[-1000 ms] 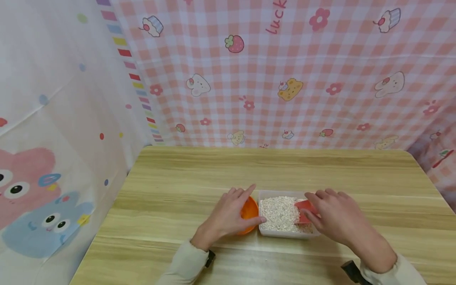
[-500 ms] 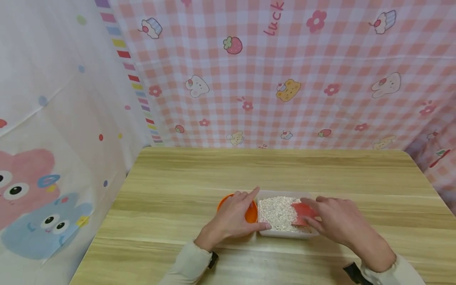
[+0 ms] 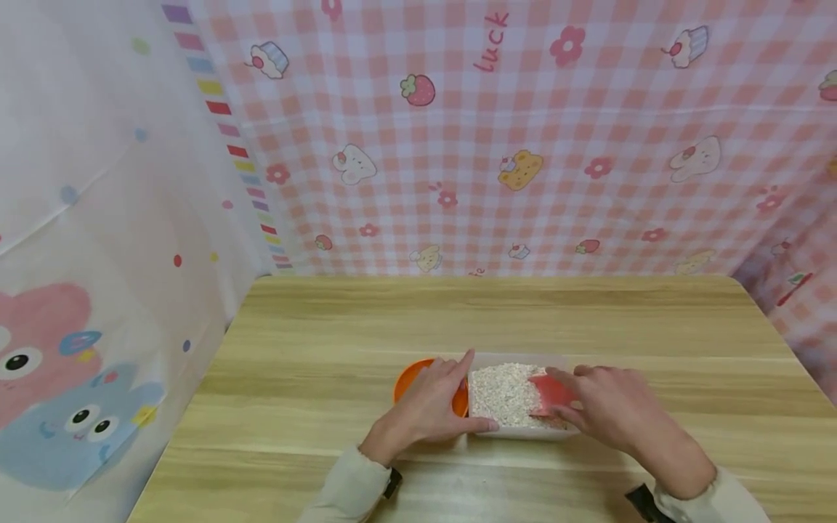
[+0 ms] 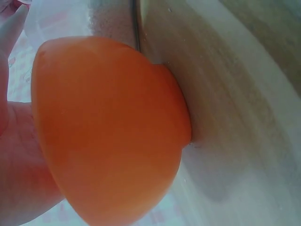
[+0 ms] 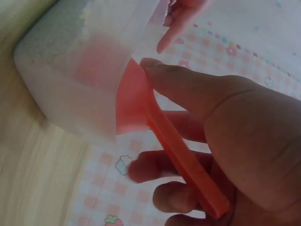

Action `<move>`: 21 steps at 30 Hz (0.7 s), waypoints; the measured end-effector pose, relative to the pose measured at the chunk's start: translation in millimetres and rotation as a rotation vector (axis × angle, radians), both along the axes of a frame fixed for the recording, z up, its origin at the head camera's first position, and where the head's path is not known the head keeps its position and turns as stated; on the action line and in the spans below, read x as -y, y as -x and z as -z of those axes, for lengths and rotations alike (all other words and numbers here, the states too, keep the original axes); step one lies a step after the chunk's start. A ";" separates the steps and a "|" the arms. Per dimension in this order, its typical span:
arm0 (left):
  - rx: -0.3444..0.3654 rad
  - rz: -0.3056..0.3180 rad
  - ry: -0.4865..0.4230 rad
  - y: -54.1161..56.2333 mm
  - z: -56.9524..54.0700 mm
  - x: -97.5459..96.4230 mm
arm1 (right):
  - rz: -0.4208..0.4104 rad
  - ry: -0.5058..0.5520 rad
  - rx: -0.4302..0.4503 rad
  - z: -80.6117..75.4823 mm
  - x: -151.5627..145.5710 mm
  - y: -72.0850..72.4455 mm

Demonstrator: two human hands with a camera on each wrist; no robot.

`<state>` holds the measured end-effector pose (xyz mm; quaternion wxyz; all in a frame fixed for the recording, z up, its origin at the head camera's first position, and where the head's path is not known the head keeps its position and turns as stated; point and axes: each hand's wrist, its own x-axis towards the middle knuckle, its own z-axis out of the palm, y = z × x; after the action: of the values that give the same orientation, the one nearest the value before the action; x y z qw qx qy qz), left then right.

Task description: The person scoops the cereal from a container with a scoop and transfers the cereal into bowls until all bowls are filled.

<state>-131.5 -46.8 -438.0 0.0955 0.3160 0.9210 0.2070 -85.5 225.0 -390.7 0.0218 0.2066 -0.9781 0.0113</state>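
A white translucent box (image 3: 526, 434) stands on the table, filled with pale flakes that look like rolled oats (image 3: 500, 394). My right hand (image 3: 617, 407) grips a red scoop (image 3: 553, 394) by its handle. The scoop's blade reaches over the box's right side into the flakes. Against the box's left end sits an orange bowl (image 3: 407, 378), with my left hand (image 3: 425, 403) stretched over it. That thumb lies along the box's front rim, and the index finger points toward its back left corner. In the left wrist view, the bowl (image 4: 108, 127) stands upright on its foot; its inside is mostly hidden.
Wood-grain table (image 3: 327, 327) surrounds the box and bowl. A pink checked cloth (image 3: 392, 145) hangs behind the back edge. To the left hangs a white cloth (image 3: 118, 254) with cartoon figures.
My left hand has shifted right over the bowl toward the box, uncovering the bowl's left rim. The scoop has slid slightly left into the flakes. The head view has turned a little.
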 end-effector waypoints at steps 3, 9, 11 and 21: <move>-0.003 -0.001 0.008 0.0 1.3 0.3 | -0.017 -0.028 -0.016 0.5 1.5 -0.5; 0.001 0.001 0.011 -0.1 1.5 -0.6 | -0.033 -0.034 -0.026 2.8 2.3 -0.1; 0.003 0.000 0.013 -0.2 1.1 -0.9 | -0.035 -0.016 -0.022 4.3 1.4 0.6; -0.002 -0.005 0.027 -0.3 0.2 -0.7 | -0.075 0.106 -0.052 16.4 -8.5 5.5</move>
<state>-131.2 -46.1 -438.1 0.0981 0.3125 0.9246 0.1946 -90.9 233.5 -407.1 0.0575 0.2417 -0.9669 0.0584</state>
